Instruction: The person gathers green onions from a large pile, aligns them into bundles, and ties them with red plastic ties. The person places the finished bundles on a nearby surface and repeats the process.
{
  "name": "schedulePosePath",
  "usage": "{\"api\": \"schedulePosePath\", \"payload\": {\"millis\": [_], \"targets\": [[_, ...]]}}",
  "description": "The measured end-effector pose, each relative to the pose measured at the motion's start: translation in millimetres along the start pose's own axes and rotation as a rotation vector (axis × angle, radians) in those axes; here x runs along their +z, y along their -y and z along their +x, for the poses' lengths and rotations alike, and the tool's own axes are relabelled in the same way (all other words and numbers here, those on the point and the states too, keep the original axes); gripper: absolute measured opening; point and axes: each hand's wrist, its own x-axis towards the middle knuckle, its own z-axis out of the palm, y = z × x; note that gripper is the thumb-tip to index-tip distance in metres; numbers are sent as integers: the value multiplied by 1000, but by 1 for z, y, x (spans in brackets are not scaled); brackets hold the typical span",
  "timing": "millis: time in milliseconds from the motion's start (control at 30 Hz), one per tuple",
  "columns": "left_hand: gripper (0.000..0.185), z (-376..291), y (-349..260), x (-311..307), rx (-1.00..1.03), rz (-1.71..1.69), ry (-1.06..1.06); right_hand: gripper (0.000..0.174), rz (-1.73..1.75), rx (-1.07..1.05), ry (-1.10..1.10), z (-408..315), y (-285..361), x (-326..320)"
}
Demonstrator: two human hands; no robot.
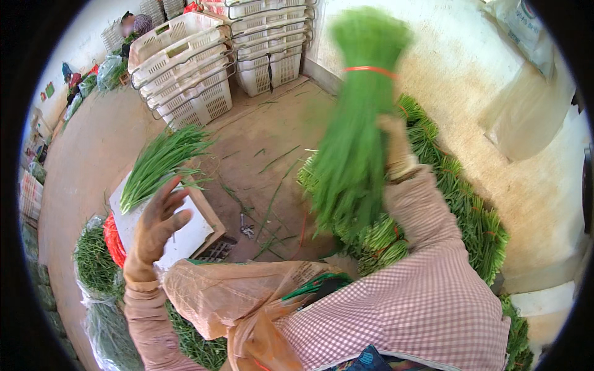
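Note:
My right hand (394, 143), in a light glove, grips a large bunch of long green Chinese chives (355, 120) raised before the wall. An orange band circles the bunch near its upper end; motion blurs it. My left hand (162, 222), gloved and stained dark at the fingers, is raised with fingers apart and nothing in it. Behind it, loose chives (162, 164) lie on a white board (195, 227) atop a low stand. More banded bunches (383, 241) sit beneath my right forearm, partly hidden by the raised bunch.
Banded bunches (457, 185) line the right wall. Stacked white plastic crates (185, 69) stand ahead, with taller stacks (269, 51) beside them. Scattered leaves and a small metal object (247, 226) lie on the floor. Bagged greens (97, 255) rest at my left. Another person (137, 25) is far back.

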Motion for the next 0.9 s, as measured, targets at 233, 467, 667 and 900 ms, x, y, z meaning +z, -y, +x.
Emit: {"api": "schedulePosePath", "payload": {"millis": [233, 467, 667, 900], "targets": [[69, -75, 88, -86, -360, -32, -282, 62, -79, 251, -636, -21, 70, -307], [62, -166, 134, -98, -497, -81, -690, 52, -1357, 560, -705, -5, -46, -338], [61, -227, 154, -73, -336, -231, -727, 49, -1814, -499, -309, 105, -103, -158], [54, -262, 235, 9, -406, -181, -828, 14, -805, -321, 987, 56, -193, 302]]}}
